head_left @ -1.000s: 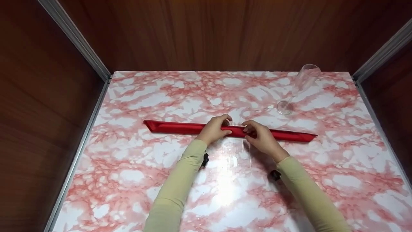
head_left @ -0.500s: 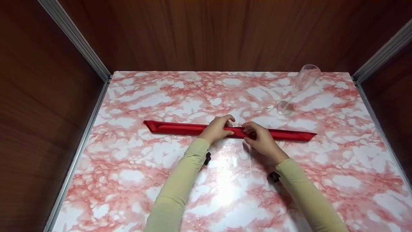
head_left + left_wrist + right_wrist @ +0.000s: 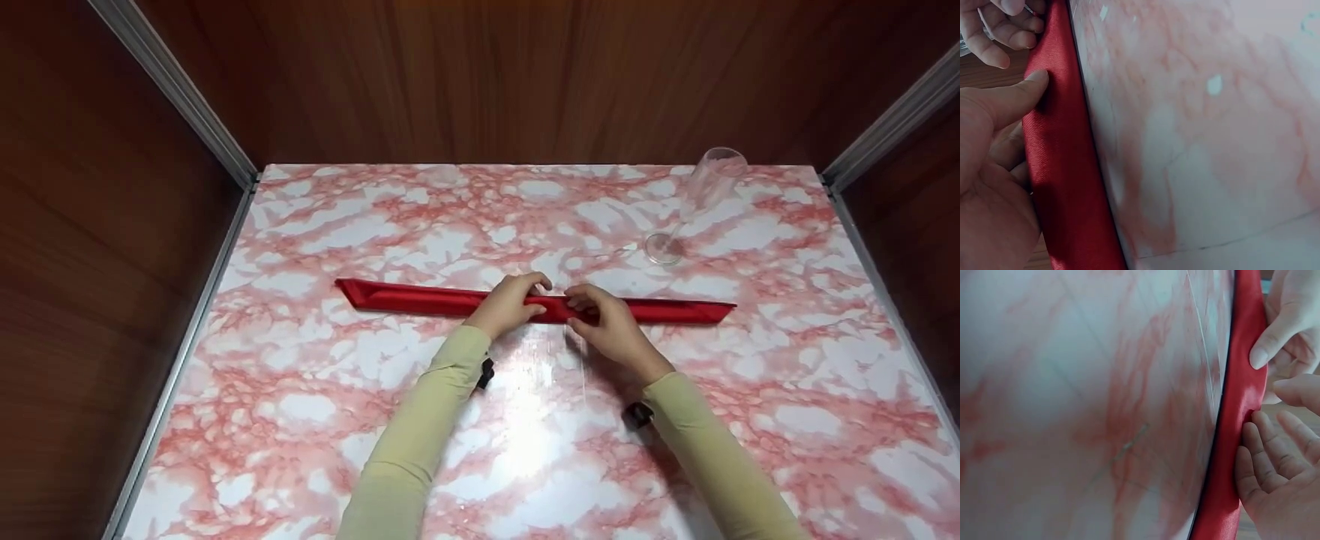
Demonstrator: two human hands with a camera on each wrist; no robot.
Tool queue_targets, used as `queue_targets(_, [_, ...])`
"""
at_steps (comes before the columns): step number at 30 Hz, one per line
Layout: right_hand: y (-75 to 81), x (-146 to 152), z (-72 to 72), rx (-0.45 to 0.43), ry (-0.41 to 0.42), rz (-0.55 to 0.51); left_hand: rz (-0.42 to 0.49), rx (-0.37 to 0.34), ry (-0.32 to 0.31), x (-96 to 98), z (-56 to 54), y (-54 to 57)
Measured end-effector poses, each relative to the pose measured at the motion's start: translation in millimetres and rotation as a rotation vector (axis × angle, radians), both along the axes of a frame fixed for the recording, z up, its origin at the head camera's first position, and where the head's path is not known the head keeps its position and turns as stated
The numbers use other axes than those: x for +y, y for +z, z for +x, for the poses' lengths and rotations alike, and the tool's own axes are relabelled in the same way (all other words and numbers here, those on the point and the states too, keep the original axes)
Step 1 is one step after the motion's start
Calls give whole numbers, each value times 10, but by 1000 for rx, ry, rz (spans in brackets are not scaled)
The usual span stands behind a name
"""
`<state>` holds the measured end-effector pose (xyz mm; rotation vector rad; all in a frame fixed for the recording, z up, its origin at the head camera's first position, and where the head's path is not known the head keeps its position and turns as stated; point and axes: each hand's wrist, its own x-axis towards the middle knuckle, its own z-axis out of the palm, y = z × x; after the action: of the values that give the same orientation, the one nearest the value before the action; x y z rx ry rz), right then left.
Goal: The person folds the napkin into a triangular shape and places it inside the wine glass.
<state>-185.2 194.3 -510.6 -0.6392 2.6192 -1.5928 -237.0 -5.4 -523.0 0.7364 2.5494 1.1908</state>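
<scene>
A glossy red cloth, perhaps a satin napkin, folded into a long narrow strip (image 3: pixel 420 299), lies crosswise on the table with slanted ends. My left hand (image 3: pixel 504 304) pinches the strip near its middle. In the left wrist view its thumb (image 3: pixel 1033 84) presses the red face while the other fingers go behind the far edge, partly hidden. Just right of it is my right hand (image 3: pixel 611 326), loosely curved. In the right wrist view its fingertips (image 3: pixel 1249 433) touch the strip's edge, and its thumb (image 3: pixel 1297 389) stands apart from the cloth.
A clear stemmed flute glass (image 3: pixel 709 187) stands upright at the back right of the red-and-white marbled table (image 3: pixel 315 405). Dark wood panels (image 3: pixel 487 82) rise at the back and both sides. A glare patch (image 3: pixel 525 442) shows in front of the hands.
My left hand has shifted slightly right along the strip, nearer the right hand. The strip's right end has swung slightly toward the back. My right hand has hardly moved.
</scene>
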Motion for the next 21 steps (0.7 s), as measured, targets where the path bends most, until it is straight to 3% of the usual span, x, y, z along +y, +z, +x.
queue_targets(4, [189, -43, 96, -12, 3, 2, 22, 3, -2, 0, 23, 5])
queue_targets(12, [249, -46, 138, -22, 11, 11, 68, -5, -2, -12, 79, 23])
queue_targets(21, [-132, 64, 40, -13, -8, -17, 103, 0, -2, -17, 120, 28])
